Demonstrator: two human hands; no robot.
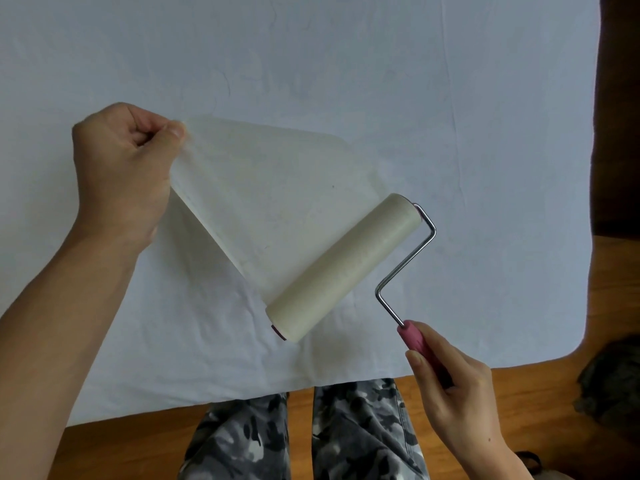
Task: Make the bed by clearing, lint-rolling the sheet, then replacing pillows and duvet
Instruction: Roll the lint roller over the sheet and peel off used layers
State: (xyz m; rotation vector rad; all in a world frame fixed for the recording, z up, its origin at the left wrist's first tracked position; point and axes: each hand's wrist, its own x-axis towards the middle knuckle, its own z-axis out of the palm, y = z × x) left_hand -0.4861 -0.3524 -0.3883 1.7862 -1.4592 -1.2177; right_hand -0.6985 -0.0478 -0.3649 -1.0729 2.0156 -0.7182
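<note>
The left hand [121, 168] pinches the free corner of a peeled adhesive sheet [263, 199], drawn taut up and left from the roll. The right hand [453, 393] grips the pink handle [420, 348] of the lint roller [343, 268] above the bed's near edge. The roll's long axis runs from near-left to far-right, across the pull. The bed sheet [346, 64] lies bare beneath. Tearing off likely comes next.

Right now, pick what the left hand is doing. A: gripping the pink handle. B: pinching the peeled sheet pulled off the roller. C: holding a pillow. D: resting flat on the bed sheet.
B: the left hand pinches a corner of the peeled adhesive sheet, which stretches from the lint roller; the right hand grips the pink handle.
</note>
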